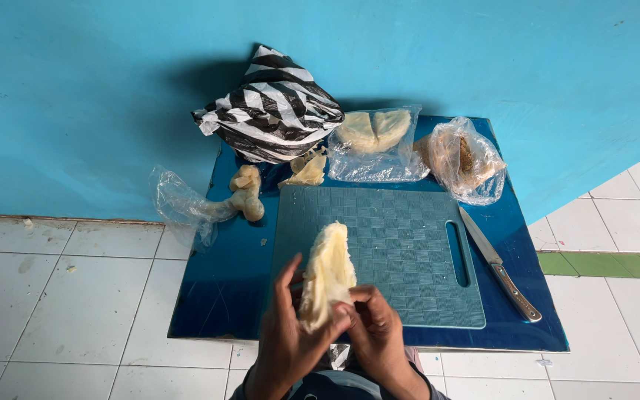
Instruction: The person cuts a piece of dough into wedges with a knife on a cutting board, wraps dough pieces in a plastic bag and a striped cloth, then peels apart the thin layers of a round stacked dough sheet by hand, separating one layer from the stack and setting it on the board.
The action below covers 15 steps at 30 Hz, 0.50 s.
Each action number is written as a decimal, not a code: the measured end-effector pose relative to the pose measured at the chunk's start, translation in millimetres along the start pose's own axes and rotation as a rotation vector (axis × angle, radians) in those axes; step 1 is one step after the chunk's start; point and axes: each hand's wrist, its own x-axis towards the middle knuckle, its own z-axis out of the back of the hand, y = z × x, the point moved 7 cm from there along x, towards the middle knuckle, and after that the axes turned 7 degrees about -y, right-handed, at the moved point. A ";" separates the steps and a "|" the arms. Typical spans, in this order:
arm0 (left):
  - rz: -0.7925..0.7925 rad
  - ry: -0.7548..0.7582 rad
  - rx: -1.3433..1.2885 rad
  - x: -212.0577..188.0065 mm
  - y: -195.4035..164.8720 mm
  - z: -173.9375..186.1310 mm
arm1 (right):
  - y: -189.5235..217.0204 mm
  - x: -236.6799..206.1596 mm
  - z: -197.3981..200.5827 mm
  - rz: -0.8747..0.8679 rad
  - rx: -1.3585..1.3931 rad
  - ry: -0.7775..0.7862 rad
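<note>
While both grip it, the pale peeled piece (327, 274) stands between left hand (284, 342) and right hand (375, 332).

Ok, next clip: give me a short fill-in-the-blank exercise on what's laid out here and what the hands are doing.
1. Both hands, left hand and right hand, hold a pale yellowish ____ piece of food over the cutting board.
2. The knife lies on the blue mat to the ____ of the cutting board.
3. The bag against the wall has black and ____ stripes.
4. The cutting board's handle slot is near its ____ edge.

Missing words: layered; right; white; right
</note>
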 end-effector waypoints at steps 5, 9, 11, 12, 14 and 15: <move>-0.003 -0.078 -0.012 8.6 12.3 -0.2 | -18.1 8.3 10.4 -0.153 0.277 -0.076; 0.127 -0.073 -0.141 9.7 28.5 -1.7 | -17.4 15.8 16.0 -0.276 0.478 -0.092; 0.180 -0.061 -0.153 8.6 30.2 -2.4 | -9.7 15.1 14.1 -0.302 0.393 -0.062; 0.209 -0.053 -0.142 8.0 30.1 -3.2 | -5.0 16.4 12.0 -0.299 0.334 -0.038; 0.148 -0.042 -0.094 6.5 20.3 -4.6 | 4.7 23.6 7.3 -0.257 0.253 -0.005; 0.059 -0.040 -0.057 5.4 11.4 -6.0 | 9.6 28.0 5.1 -0.217 0.230 0.007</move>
